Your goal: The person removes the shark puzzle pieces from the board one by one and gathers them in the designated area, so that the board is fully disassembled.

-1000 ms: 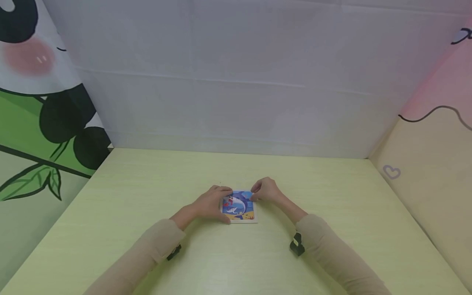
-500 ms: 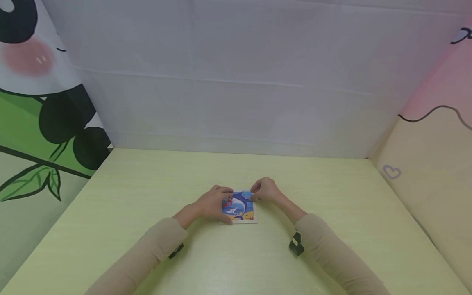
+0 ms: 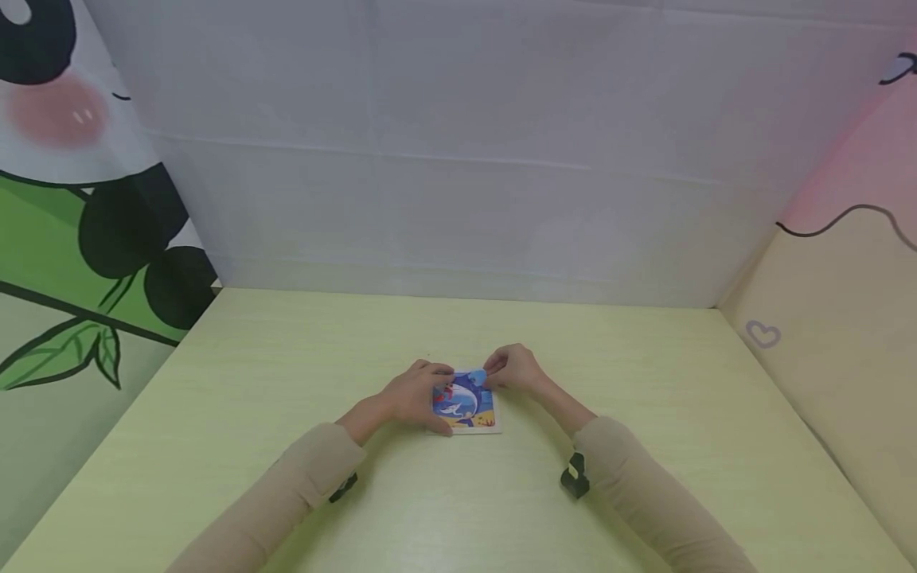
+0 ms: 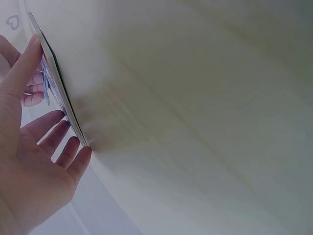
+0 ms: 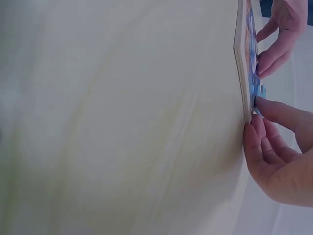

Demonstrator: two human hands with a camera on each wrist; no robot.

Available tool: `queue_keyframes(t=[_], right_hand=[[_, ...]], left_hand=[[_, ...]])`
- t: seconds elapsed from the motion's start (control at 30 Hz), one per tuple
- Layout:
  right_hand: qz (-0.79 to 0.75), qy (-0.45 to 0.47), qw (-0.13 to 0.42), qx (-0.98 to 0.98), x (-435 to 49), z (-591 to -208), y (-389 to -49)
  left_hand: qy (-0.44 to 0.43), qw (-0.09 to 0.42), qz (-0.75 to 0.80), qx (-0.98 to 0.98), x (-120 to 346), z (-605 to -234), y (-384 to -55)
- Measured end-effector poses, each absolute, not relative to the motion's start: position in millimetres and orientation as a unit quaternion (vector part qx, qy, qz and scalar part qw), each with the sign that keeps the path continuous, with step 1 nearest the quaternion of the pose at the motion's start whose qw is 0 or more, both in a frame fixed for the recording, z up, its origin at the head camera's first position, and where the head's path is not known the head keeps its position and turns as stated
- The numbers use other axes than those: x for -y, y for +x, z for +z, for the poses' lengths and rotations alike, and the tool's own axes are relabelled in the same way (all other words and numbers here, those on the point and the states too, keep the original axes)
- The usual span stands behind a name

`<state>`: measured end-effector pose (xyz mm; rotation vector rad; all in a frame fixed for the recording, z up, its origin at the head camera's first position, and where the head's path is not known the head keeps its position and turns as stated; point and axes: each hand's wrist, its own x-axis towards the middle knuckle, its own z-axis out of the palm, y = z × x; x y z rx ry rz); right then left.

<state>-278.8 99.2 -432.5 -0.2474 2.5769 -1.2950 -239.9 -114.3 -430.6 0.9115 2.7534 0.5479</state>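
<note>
A small square jigsaw puzzle with a whale and sea picture lies in a pale tray-like board on the table. My left hand holds it from the left side, thumb at the near edge and fingers at the far edge. At the far right corner, my right hand pinches a light blue puzzle piece between thumb and fingers. In the right wrist view this blue piece stands tilted up from the picture, beside the thumb. The right fingertips touch the board's edge. Part of the picture hides under my left fingers.
The pale wooden table spreads around the puzzle. A grey-white cloth wall rises behind it, with a cartoon-printed panel at left and a pink and cream panel at right. Dark wrist cameras hang below the sleeves.
The light blue piece at the far right corner has lifted and tilted in my right fingers, which have shifted slightly left. My left hand has moved slightly right, still holding the board.
</note>
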Motion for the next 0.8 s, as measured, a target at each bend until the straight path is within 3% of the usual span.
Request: queue_keyframes(t=[0.8], right_hand=[[-0.534, -0.046, 0.158, -0.830, -125, -430, -282]], left_hand=[[0.299, 0.097, 0.175, -0.933, 113, -430, -238]])
